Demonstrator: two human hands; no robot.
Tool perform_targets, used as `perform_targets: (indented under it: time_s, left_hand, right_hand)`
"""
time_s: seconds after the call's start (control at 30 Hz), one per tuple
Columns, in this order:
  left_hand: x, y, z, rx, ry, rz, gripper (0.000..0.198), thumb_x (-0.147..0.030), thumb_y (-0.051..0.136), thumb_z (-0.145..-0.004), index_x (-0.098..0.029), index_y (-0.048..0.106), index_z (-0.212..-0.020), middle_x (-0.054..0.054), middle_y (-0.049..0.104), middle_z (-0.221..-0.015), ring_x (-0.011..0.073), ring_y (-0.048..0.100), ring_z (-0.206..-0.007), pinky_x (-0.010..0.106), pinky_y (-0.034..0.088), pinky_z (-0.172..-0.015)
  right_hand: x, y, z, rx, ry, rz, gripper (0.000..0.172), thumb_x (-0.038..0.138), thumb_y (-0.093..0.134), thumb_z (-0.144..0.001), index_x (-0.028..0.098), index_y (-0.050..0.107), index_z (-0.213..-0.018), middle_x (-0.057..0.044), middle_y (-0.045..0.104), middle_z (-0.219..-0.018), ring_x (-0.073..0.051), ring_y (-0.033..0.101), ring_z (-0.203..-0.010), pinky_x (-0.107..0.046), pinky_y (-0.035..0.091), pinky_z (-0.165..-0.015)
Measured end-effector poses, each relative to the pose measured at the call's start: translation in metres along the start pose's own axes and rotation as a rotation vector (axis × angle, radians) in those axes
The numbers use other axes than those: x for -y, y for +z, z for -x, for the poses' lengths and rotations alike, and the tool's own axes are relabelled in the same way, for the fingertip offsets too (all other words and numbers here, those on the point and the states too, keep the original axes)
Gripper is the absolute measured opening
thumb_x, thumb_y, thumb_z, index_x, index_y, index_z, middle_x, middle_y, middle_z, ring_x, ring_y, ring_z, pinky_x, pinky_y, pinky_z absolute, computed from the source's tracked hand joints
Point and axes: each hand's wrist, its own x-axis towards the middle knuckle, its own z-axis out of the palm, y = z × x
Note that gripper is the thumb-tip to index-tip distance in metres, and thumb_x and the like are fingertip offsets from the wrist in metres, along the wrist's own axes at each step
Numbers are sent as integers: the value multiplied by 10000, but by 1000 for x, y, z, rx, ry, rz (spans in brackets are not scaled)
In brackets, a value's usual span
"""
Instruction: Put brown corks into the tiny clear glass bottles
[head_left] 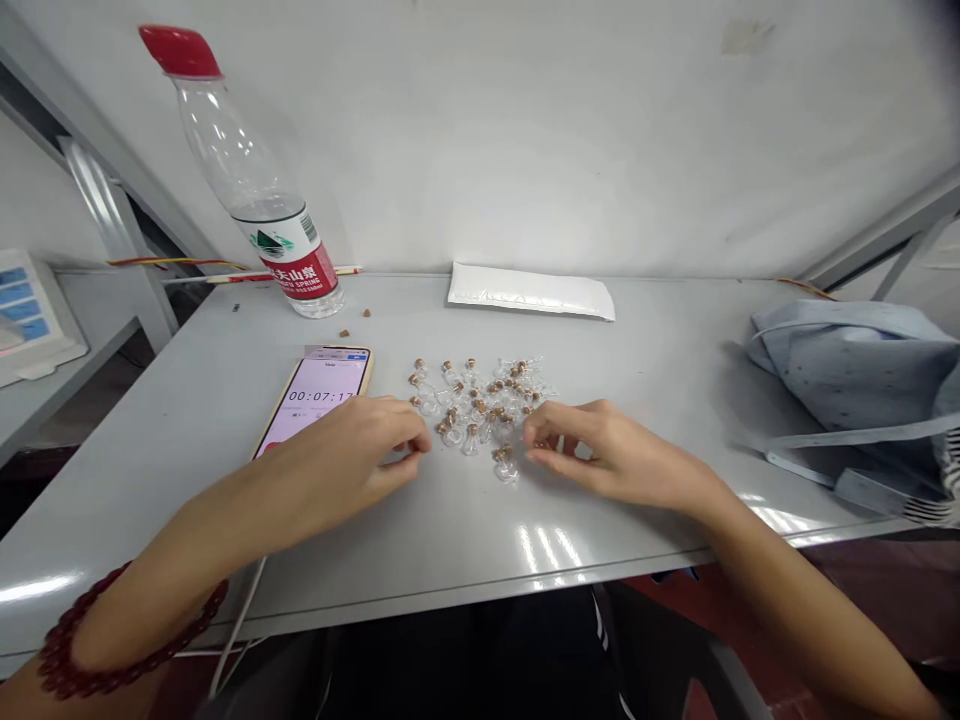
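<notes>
Several tiny clear glass bottles with cork stoppers (480, 405) lie in a loose cluster on the grey table (450, 540). To the left of the cluster is my left hand (367, 440), its fingers curled and the thumb close to the index finger; whatever may be between the tips is too small to make out. At the cluster's right edge my right hand (600, 450) is curled too, thumb and index tips close together. Its inner fingers are partly hidden, and I cannot make out what they hold. One corked bottle (506, 465) lies just left of the right fingertips.
A phone (322, 385) running a timer lies partly under my left hand. Behind it are two small loose corks (345, 333) and a red-capped water bottle (289, 250). A white padded packet (532, 292) lies by the back wall. Light blue fabric (855, 370) rests at right.
</notes>
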Motion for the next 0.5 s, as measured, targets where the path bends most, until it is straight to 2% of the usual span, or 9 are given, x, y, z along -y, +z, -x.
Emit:
perform_targets:
  time_s: [0.13,0.23,0.33,0.5]
  left_hand:
    - [-27,1,-8,32,-13,246,141,-292,569,-898,-264,706,-910,-44,719,-854,131,638,-773,243,497,-739]
    - [-39,4,-9,52,-98,398,139,-323,586,-903,-283,715,-940,-52,733,-911,130,661,-828,233,521,-757]
    - [-45,8,-9,51,-154,448,147,-313,580,-902,-274,721,-901,-42,739,-926,142,670,-864,246,531,-764]
    - [-46,9,-9,29,-170,559,145,-306,595,-894,-259,728,-861,-31,745,-889,153,684,-856,262,552,-782]
  right_hand:
    - [4,14,-3,-158,-68,-199,106,256,649,-931,194,611,-1009,-18,726,-966,-105,695,-755,-230,548,-698]
    - [3,30,-6,-238,-193,-91,84,236,638,-941,187,639,-1011,-17,735,-891,-106,688,-704,-230,555,-667]
    - [0,41,-7,-302,-278,8,90,228,587,-974,170,644,-1012,-10,718,-783,-102,658,-636,-221,536,-605]
    - [3,40,-6,-341,-313,4,112,208,544,-992,165,644,-1018,-37,746,-842,-113,686,-696,-229,555,-634]
